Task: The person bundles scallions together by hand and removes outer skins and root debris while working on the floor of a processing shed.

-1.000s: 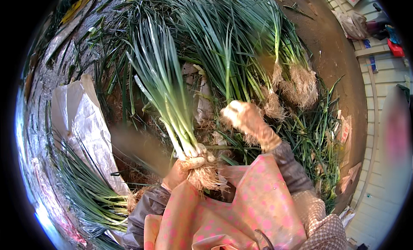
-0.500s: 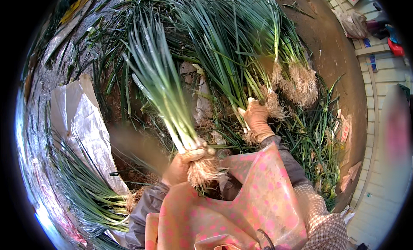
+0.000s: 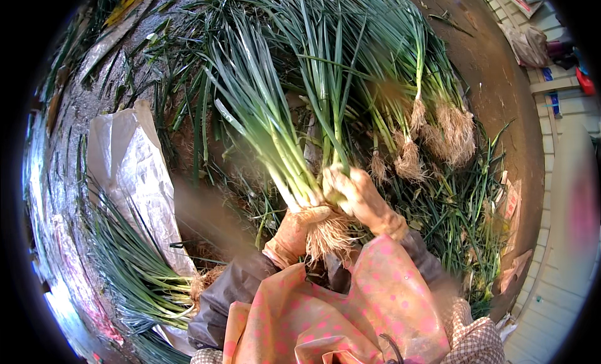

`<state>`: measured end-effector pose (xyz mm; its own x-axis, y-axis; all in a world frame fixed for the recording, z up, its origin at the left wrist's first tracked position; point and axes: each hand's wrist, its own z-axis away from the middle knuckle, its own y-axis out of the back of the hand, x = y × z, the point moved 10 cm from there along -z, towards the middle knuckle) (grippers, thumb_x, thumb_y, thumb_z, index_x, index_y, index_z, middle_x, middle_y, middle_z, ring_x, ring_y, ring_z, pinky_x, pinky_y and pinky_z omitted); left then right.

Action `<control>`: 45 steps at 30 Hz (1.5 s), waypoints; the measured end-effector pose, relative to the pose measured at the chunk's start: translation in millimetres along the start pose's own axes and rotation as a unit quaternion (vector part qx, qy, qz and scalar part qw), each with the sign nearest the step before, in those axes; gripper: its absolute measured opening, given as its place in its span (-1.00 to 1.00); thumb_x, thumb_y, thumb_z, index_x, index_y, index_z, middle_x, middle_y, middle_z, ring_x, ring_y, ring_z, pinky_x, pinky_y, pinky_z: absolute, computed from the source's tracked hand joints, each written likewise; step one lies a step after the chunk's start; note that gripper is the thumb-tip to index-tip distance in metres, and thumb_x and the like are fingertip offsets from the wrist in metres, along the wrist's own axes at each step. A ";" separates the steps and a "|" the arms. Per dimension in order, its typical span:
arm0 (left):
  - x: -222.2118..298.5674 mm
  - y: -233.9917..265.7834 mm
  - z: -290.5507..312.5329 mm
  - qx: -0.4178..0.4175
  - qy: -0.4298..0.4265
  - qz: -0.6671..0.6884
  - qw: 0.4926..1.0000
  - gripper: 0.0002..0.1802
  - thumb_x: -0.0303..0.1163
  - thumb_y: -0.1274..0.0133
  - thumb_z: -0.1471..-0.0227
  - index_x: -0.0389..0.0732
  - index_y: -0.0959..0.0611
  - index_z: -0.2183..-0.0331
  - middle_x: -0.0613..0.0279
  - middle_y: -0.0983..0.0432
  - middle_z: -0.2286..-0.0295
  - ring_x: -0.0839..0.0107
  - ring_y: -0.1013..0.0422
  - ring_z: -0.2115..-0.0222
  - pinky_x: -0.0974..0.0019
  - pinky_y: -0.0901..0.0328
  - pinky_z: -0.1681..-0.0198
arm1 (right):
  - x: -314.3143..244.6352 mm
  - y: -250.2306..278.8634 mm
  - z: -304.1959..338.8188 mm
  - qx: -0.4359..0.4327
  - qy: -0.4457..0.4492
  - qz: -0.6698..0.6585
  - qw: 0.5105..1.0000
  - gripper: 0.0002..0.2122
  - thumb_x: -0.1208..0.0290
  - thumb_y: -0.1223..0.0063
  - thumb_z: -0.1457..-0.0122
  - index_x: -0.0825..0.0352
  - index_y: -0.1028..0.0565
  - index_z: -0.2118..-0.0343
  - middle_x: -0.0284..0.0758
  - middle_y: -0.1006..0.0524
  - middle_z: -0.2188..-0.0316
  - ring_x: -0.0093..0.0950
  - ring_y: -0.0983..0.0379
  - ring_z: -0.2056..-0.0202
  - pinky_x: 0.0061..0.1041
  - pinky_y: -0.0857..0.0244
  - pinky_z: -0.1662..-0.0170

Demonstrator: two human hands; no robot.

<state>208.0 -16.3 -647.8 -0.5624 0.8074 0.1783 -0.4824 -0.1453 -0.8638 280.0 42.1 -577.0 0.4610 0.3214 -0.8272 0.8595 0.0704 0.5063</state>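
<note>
A bunch of green onions (image 3: 266, 120) leans up and away from my left hand (image 3: 292, 234), which is gloved and closed round its white base. Pale roots (image 3: 328, 234) hang below that grip. Against the bunch's right side, my right hand (image 3: 363, 198), gloved too, is closed on the lower part of a few more green onion stalks (image 3: 328, 107). Their lower ends are hidden behind the fingers. Both hands are close together, just beyond a pink-dotted apron (image 3: 388, 295).
A large heap of green onions (image 3: 400, 57) lies ahead, roots toward me. Another bundle (image 3: 156, 289) rests at the left beside a pale sheet (image 3: 134, 176). Loose leaves (image 3: 457, 220) litter the right. A tiled strip (image 3: 570, 126) runs along the far right.
My right hand has come left and nearer from the heap, bringing a few stalks against the bunch. My left hand has shifted slightly right and up, still holding the bunch.
</note>
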 end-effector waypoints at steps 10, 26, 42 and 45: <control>22.3 9.1 53.9 -0.087 -0.118 0.118 0.982 -0.69 -0.47 -0.11 0.25 -0.22 -0.45 0.35 0.14 -0.30 0.39 0.24 -0.32 0.29 0.06 -0.39 0.23 | 49.6 62.5 34.6 0.090 -0.374 -0.220 0.896 -0.57 0.11 0.04 -0.20 0.40 -0.39 0.05 -0.20 -0.45 0.06 -0.64 -0.34 0.52 -0.65 -0.36 0.31; 31.0 36.1 43.4 0.045 -0.097 0.080 0.991 -0.59 -0.61 -0.02 0.14 -0.31 -0.43 0.14 0.17 -0.42 0.33 0.35 -0.42 0.32 0.27 -0.36 0.19 | 26.8 -59.5 97.3 0.049 -0.490 -0.424 0.760 -0.59 0.13 0.31 -0.30 0.35 -0.39 -0.01 -0.45 -0.40 0.51 -0.78 -0.21 0.56 -0.85 -0.07 0.55; 51.1 29.2 55.2 0.019 -0.116 0.099 0.988 -0.51 -0.56 -0.03 0.12 -0.35 -0.39 0.06 0.14 -0.45 0.28 0.32 -0.43 0.27 0.22 -0.35 0.11 | 11.4 -78.7 69.1 -0.104 -0.171 -0.045 0.979 -0.75 0.46 0.22 -0.28 0.37 -0.45 0.06 -0.26 -0.49 0.49 -0.52 -0.41 0.58 -0.61 -0.37 0.51; 36.5 46.0 35.5 0.039 -0.097 0.039 0.994 -0.60 -0.58 0.03 0.07 -0.37 -0.46 0.10 0.10 -0.47 0.26 0.30 -0.44 0.25 0.20 -0.36 0.11 | -23.4 -53.3 69.4 -0.199 0.055 0.103 0.973 -0.77 0.47 0.17 -0.24 0.36 -0.46 0.09 -0.29 -0.52 0.44 -0.49 -0.48 0.50 -0.53 -0.41 0.44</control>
<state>141.5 -13.8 -664.3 -0.7157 0.6674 0.2059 -0.4785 -0.2539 -0.8405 238.7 -34.7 -601.5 0.5699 0.4650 -0.6775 0.5865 0.3473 0.7317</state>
